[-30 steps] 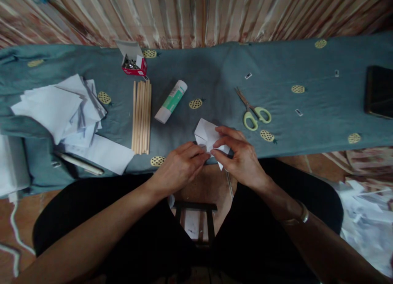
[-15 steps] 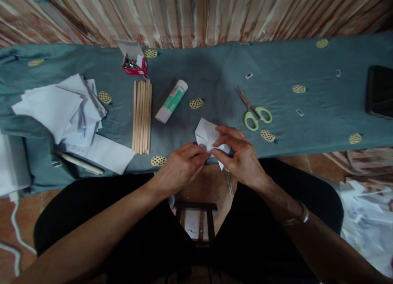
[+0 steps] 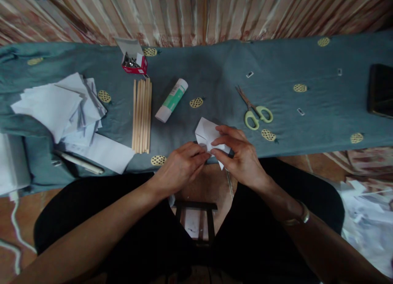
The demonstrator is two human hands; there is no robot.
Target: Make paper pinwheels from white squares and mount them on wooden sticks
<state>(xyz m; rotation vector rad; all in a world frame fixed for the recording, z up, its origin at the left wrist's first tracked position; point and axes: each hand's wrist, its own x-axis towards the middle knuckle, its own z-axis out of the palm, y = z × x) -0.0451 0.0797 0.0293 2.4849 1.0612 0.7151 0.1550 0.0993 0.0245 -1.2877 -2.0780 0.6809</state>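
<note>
Hands: hardly anything has moved since the earlier frame. Both keep the same pinch on the paper, and only the view has drifted a touch, so the far things sit slightly higher.
Fingers: the left fingertips (image 3: 201, 155) and right fingertips (image 3: 215, 151) meet tip to tip, clenched on the near edge of the folded paper (image 3: 206, 133) (the crease between them is hidden).
Left hand (image 3: 179, 168): comes in from the near left, knuckles up, gripping the paper's near left part.
Right hand (image 3: 242, 157): comes in from the near right, its forefinger laid over the paper's right side; a bracelet (image 3: 302, 216) sits on the wrist.
Folded paper: lies at the near edge of the bench (image 3: 322, 112), about the middle, with a small white tip poking out on the near side under the right hand.
Relation: the paper's free part lies just far of the fingers, its long axis running from near right to far left. Both hands touch it, and the right covers more.
Scissors (image 3: 256, 114): far and right of the right hand, near but apart, blades pointing far left.
Glue stick (image 3: 171, 101): far left of the paper, lying slantwise.
Wooden sticks (image 3: 141, 116): left of the glue stick, side by side, running near to far.
Further out: a red box (image 3: 134, 62) at the far side, and loose white sheets (image 3: 58, 107) at the left with a pen (image 3: 80, 163) just near of them.
</note>
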